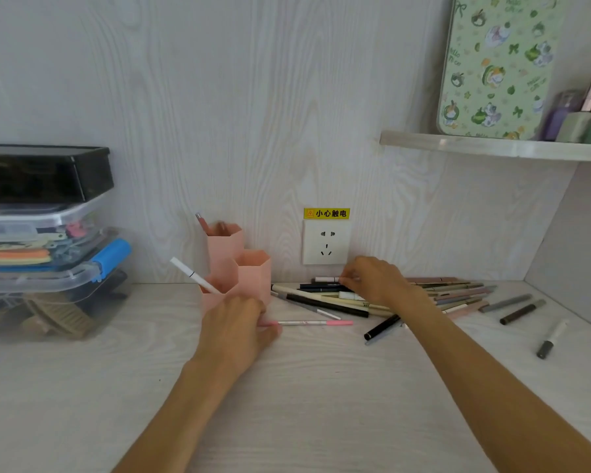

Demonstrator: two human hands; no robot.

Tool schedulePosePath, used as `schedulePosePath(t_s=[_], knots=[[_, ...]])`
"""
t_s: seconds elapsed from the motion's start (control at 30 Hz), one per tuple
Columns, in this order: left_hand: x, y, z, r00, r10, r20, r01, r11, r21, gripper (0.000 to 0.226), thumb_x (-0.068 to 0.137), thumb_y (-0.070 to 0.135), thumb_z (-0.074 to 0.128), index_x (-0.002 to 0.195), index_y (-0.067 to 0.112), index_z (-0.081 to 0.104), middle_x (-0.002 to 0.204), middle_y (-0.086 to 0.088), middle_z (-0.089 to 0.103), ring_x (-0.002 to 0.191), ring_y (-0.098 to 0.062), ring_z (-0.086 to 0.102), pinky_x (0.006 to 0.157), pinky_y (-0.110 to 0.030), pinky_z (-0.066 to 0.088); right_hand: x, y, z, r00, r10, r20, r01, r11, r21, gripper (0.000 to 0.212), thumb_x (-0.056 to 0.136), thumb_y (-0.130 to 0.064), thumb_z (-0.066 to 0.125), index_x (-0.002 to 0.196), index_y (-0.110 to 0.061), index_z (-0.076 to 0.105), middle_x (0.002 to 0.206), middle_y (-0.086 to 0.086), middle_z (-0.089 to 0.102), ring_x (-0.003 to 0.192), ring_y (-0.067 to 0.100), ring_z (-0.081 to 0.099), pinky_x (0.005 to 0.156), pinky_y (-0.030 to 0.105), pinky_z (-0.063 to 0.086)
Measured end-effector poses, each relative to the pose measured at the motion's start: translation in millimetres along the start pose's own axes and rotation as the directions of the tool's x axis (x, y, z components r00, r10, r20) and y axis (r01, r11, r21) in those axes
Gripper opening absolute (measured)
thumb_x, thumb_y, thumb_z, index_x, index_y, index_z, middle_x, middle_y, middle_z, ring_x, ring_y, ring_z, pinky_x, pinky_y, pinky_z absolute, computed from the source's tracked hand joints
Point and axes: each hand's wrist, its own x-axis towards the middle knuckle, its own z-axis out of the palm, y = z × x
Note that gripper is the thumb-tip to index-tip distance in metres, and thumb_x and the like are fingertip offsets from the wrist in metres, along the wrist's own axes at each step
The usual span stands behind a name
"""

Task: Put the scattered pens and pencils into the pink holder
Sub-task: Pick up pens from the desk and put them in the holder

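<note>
Lying under right hand (372, 281): pens (325, 295).

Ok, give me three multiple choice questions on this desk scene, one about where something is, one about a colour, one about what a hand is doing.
1. Where does the white wall socket sit?
A. Just right of the pink hexagonal plastic holder
B. On the shelf
C. Left of the stacked boxes

2. What colour is the warning label above the socket?
A. Blue
B. Yellow
C. Green

3. What is the right hand doing?
A. Resting flat on bare desk
B. Pinching a white-tipped pen at the back of the pile
C. Holding the holder

Answers: 1 A, the socket is on the wall beside the holder. 2 B, the label is yellow with dark characters. 3 B, its fingers close on the pen's end, while the left hand is at the holder's base.
</note>
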Motion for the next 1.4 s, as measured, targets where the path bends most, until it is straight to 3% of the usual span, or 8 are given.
schedulePosePath(t_s=[0.1,0.23,0.37,0.7,0.9,1.1,1.23,1.4], knots=[[-2,1,-3,0.998,-0.062,-0.021,0.063,0.997,0.035,0.033,0.085,0.052,0.055,0.090,0.022,0.068,0.094,0.005,0.064,0.091,-0.016,0.060,0.067,-0.026,0.041,6,-8,-4,0.999,-0.019,0.035,0.021,0.999,-0.031,0.022,0.094,-0.033,0.050,0.107,-0.026,0.066,0.111,0.002,0.065,0.099,0.024,0.060,0.072,0.030,0.039],[-3,-2,-3,0.998,-0.054,-0.037,0.055,0.998,0.019,0.020,0.093,0.030,0.051,0.106,0.025,0.066,0.110,0.003,0.064,0.104,-0.018,0.058,0.078,-0.029,0.045,11,-25,-6,0.988,-0.047,0.148,0.058,0.996,-0.066,0.026,0.095,-0.034,0.046,0.113,-0.026,0.063,0.118,0.002,0.063,0.105,0.025,0.058,0.078,0.033,0.043],[-3,-2,0,0.997,-0.050,-0.059,0.049,0.999,-0.023,0.021,0.094,0.027,0.049,0.109,0.027,0.064,0.111,0.005,0.064,0.106,-0.016,0.057,0.078,-0.027,0.042,18,-44,-3,0.972,-0.046,0.231,0.073,0.991,-0.109,0.029,0.098,-0.022,0.039,0.122,-0.025,0.056,0.129,0.005,0.055,0.114,0.027,0.054,0.085,0.036,0.043],[1,-4,6,0.996,-0.058,-0.068,0.048,0.988,-0.144,0.019,0.093,0.023,0.054,0.105,0.025,0.068,0.106,0.005,0.067,0.099,-0.016,0.060,0.084,-0.034,0.051,29,-80,-14,0.951,-0.098,0.292,0.190,0.932,-0.308,0.027,0.084,-0.022,0.066,0.111,-0.018,0.067,0.115,0.006,0.065,0.101,0.027,0.062,0.076,0.031,0.046],[2,-5,7,0.999,-0.032,-0.032,0.023,0.968,-0.249,0.016,0.089,0.029,0.060,0.102,0.032,0.070,0.099,0.010,0.070,0.094,-0.012,0.061,0.076,-0.028,0.050,29,-82,-11,0.953,-0.154,0.259,0.238,0.912,-0.334,0.024,0.084,-0.023,0.065,0.107,-0.016,0.064,0.112,0.006,0.065,0.101,0.028,0.061,0.076,0.031,0.042],[4,-8,7,0.999,-0.044,-0.004,0.040,0.942,-0.334,0.008,0.086,0.033,0.064,0.090,0.032,0.070,0.093,0.015,0.068,0.088,-0.004,0.057,0.071,-0.024,0.046,12,-63,-16,0.966,-0.255,-0.034,0.241,0.945,-0.222,0.025,0.095,-0.025,0.048,0.111,-0.020,0.067,0.103,0.003,0.071,0.093,0.026,0.063,0.075,0.035,0.048],[7,-14,2,0.997,-0.072,-0.014,0.059,0.898,-0.436,0.008,0.084,0.029,0.065,0.090,0.030,0.071,0.084,0.019,0.061,0.083,-0.001,0.055,0.061,-0.015,0.036,-9,-55,-14,0.892,-0.047,-0.450,0.206,0.928,0.309,0.023,0.090,-0.025,0.059,0.111,-0.023,0.069,0.100,-0.001,0.074,0.089,0.015,0.068,0.079,0.035,0.056],[3,-22,-5,0.990,-0.135,0.045,0.136,0.805,-0.578,0.008,0.084,0.022,0.066,0.083,0.030,0.064,0.088,0.010,0.065,0.086,-0.009,0.060,0.076,-0.025,0.046,-27,-54,17,0.879,0.026,-0.476,0.191,0.895,0.403,0.025,0.089,-0.025,0.061,0.112,-0.021,0.068,0.101,-0.003,0.074,0.090,0.011,0.069,0.083,0.031,0.056]])
